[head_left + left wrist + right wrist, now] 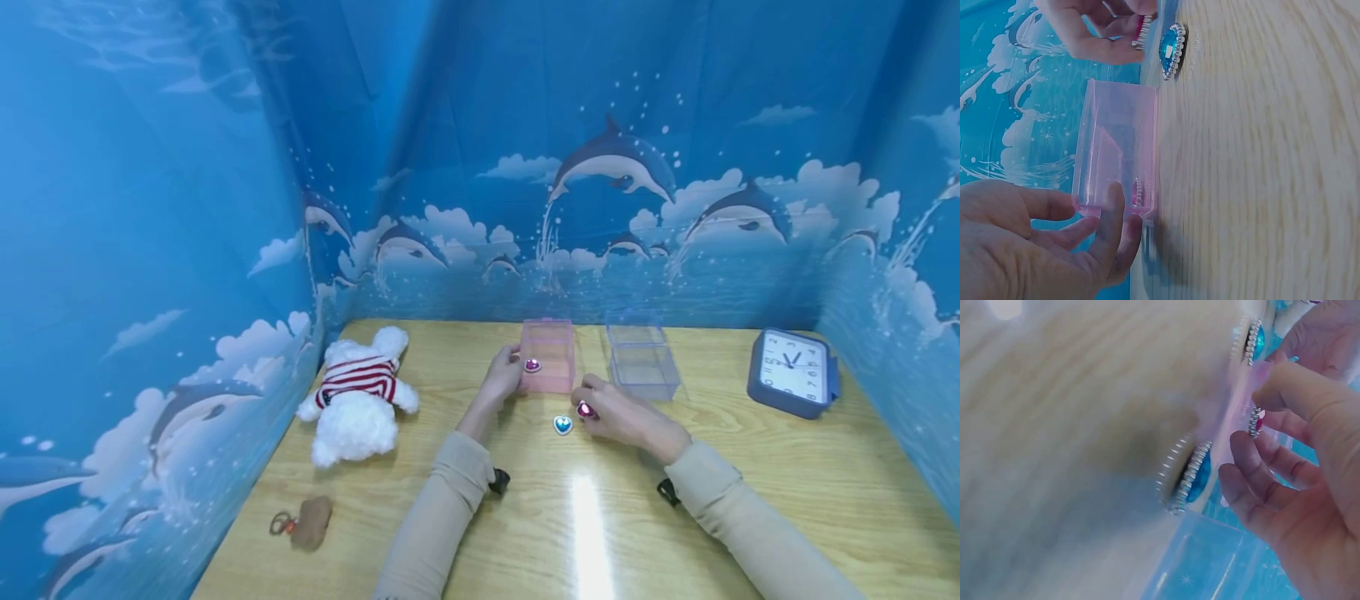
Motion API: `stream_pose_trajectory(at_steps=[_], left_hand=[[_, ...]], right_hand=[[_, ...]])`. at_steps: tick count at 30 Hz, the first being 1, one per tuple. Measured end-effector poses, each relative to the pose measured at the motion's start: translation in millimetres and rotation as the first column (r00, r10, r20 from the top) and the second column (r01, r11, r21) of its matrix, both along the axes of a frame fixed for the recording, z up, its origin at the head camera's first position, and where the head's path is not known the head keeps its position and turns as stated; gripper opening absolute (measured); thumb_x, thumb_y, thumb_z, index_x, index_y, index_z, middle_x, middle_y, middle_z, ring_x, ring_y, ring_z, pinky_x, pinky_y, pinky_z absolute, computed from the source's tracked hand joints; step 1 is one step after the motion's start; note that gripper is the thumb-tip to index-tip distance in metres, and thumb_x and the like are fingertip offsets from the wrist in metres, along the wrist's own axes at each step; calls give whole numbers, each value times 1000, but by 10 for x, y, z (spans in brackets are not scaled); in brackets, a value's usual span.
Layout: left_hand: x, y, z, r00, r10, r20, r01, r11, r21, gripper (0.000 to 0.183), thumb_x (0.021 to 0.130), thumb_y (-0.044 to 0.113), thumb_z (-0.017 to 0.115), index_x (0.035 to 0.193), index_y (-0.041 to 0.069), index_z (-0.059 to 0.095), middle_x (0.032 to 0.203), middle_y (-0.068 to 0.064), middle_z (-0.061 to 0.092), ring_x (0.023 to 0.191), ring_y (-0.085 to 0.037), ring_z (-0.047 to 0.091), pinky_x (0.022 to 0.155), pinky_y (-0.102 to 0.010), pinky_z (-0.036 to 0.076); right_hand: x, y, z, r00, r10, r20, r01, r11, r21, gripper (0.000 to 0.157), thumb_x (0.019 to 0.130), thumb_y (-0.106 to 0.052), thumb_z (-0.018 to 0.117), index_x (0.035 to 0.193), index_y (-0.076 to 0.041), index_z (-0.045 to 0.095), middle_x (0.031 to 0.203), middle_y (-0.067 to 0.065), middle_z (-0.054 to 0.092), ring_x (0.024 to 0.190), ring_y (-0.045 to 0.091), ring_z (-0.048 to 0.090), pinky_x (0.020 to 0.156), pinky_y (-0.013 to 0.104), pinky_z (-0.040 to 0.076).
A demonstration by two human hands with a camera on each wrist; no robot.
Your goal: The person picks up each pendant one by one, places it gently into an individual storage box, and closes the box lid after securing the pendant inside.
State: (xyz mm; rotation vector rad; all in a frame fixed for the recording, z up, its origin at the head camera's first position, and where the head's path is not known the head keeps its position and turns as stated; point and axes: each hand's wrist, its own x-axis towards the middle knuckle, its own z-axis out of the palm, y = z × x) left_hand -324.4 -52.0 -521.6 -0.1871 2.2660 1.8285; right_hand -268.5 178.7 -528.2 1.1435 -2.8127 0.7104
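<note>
While the right hand (618, 417) pinches one pink heart (586, 409) and the left hand (501, 375) grips the pink box (558, 381), another pink heart (532, 365) already lies inside, the pinched one and two blue hearts (1199, 478) on the table (517, 542) seemingly left.

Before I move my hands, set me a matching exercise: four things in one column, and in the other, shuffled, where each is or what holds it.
Things
1. Pink see-through plastic box
2. Magenta silver-rimmed gem outside that box
3. White plush toy in a red-and-white striped top
4. Blue-cased square clock

Places
A. Left of both hands, beyond the brown keychain
B. Pinched in the right hand
C. Near the right end of the wood-grained table
D. Held by the left hand

Pairs: 1-D, 2-B, 3-A, 4-C
</note>
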Motion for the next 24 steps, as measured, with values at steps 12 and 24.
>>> stream_pose_trajectory(at_steps=[12,24], left_hand=[[-3,-25,-9,1000,-6,9,6,1000,-18,51,108,10,49,158,6,45,157,-26,48,100,-25,65,78,-31,65],[-19,-15,-5,1000,-8,17,8,1000,-5,51,107,9,50,158,7,46,157,-26,49,85,-17,62,72,-28,63]], right_hand=[[-66,-15,127,992,-29,-121,11,988,-152,30,80,7,78,109,6,73,103,15,68,86,23,70,74,23,65],[-175,-69,291,991,-68,-120,50,988,-143,29,87,1,77,116,3,74,106,14,70,83,17,69,70,19,63]])
